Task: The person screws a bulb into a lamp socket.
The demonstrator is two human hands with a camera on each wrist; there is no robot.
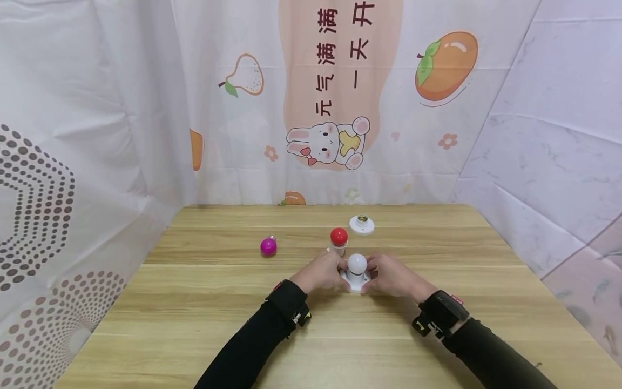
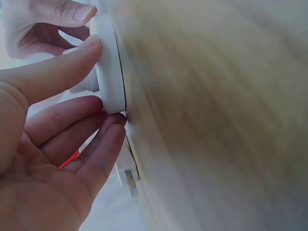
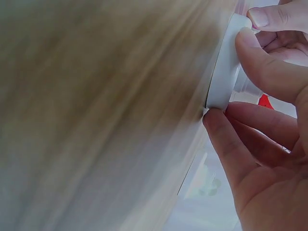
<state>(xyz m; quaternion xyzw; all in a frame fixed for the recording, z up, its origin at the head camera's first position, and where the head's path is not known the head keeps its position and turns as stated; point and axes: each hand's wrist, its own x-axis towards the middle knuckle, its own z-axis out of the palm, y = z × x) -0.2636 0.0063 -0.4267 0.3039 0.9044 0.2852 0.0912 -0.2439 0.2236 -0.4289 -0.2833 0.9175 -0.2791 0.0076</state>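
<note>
A white light bulb (image 1: 357,263) stands upright in a white round-based lamp holder (image 1: 356,286) at the middle of the table. My left hand (image 1: 322,273) pinches the left side of the holder's base, thumb on the near part and fingers farther round. From the right, my right hand (image 1: 393,276) pinches the same base in mirror fashion. Both wrist views show thumbs and fingertips at the edge of the base (image 2: 113,72), which lies close along the wooden tabletop. Just behind, a red bulb (image 1: 339,236) sits in another white holder, partly hidden by my left hand.
Farther back, a third white lamp holder (image 1: 362,226) shows its brass-coloured threaded opening. On the left, a magenta bulb (image 1: 268,247) lies on the wooden table (image 1: 204,302). Printed curtains (image 1: 233,140) hang behind the table's far edge and along both sides.
</note>
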